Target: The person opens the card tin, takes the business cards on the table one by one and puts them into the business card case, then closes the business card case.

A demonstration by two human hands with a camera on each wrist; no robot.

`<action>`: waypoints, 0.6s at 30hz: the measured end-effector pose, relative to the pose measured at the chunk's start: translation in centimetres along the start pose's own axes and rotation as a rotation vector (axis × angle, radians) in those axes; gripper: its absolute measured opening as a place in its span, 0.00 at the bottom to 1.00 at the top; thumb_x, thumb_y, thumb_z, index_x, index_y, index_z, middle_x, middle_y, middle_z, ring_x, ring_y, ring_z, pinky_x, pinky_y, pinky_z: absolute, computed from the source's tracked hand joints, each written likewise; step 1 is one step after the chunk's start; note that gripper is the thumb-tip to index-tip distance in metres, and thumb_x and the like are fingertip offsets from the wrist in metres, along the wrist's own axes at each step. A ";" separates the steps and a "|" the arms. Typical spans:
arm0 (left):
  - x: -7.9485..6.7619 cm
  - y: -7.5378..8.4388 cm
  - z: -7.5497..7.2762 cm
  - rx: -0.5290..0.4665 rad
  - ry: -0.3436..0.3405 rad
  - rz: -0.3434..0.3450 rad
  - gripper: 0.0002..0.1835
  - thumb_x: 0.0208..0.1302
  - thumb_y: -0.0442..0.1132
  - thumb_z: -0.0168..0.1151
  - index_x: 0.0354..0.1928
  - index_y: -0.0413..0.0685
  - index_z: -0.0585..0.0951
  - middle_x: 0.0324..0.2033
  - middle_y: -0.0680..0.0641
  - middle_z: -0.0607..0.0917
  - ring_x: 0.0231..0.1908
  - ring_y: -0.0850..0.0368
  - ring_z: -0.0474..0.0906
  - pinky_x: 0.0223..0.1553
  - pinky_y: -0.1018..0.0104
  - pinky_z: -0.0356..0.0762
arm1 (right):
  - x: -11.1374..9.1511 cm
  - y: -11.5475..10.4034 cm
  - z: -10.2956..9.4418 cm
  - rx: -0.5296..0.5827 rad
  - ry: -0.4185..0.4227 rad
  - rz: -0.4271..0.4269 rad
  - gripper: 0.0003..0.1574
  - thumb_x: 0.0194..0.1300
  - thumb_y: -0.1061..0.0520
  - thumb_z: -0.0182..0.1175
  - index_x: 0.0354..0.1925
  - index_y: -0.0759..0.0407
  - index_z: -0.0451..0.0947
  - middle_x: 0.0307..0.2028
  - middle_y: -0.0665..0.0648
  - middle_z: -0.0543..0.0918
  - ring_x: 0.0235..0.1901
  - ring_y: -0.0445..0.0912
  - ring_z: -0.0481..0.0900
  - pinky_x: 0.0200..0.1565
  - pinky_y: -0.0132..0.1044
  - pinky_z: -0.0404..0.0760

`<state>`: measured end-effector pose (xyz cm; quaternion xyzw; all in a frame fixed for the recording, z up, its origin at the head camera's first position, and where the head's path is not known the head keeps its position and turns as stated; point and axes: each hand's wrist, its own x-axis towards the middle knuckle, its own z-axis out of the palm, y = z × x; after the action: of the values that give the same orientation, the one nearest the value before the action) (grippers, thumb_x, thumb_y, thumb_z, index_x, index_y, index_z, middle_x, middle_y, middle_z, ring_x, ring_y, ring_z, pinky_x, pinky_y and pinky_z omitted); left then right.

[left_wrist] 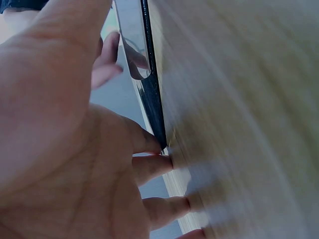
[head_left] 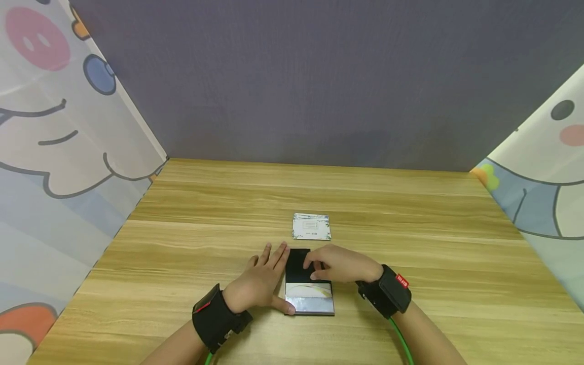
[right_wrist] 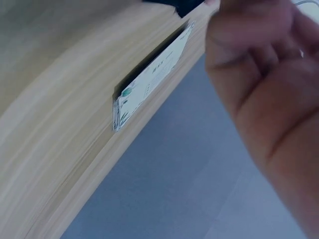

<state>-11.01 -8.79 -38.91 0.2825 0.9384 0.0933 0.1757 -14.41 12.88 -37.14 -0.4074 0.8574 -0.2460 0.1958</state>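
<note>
An opened card case (head_left: 298,274) lies on the wooden table, its upper half black and its lower half shiny silver. A white card with a yellow curve shows in the lower half. My left hand (head_left: 259,285) is spread flat along the case's left side, thumb on its lower left corner and index fingertip at the upper left. In the left wrist view the silver face (left_wrist: 133,37) has a rounded notch. Over the black half, my right hand (head_left: 344,263) bends its fingers, thumb and index tips apart, and hides that half's right side.
A small stack of white cards (head_left: 312,226) with a leafy border lies just beyond the case. Behind the table rises a dark grey panel (head_left: 319,91). Printed cartoon sheets (head_left: 68,152) stand at both sides. A green cable (head_left: 402,340) runs from the right wrist band.
</note>
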 end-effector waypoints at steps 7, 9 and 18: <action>0.0 0.0 0.0 -0.006 -0.002 -0.006 0.67 0.34 0.72 0.61 0.69 0.38 0.45 0.71 0.38 0.47 0.66 0.33 0.41 0.59 0.35 0.55 | 0.1 1.0 -0.5 0.039 0.188 0.069 0.10 0.60 0.60 0.58 0.41 0.60 0.77 0.28 0.50 0.78 0.25 0.40 0.72 0.27 0.35 0.75; 0.0 0.0 0.0 -0.004 -0.001 -0.005 0.67 0.34 0.72 0.61 0.69 0.38 0.45 0.71 0.38 0.47 0.66 0.33 0.41 0.59 0.35 0.55 | 0.2 1.5 -0.6 0.036 0.243 0.090 0.08 0.59 0.61 0.59 0.39 0.60 0.78 0.27 0.50 0.79 0.26 0.40 0.73 0.28 0.36 0.76; 0.0 0.1 -0.1 -0.005 0.000 -0.002 0.66 0.35 0.71 0.62 0.69 0.38 0.45 0.71 0.38 0.47 0.66 0.33 0.41 0.59 0.35 0.55 | 0.8 2.6 -0.8 -0.098 0.472 0.306 0.12 0.56 0.63 0.61 0.41 0.64 0.78 0.25 0.55 0.78 0.20 0.41 0.69 0.23 0.35 0.71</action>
<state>-11.01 -8.74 -38.81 0.2811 0.9385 0.0956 0.1764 -16.92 13.88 -38.11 -0.2138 0.9417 -0.2598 0.0057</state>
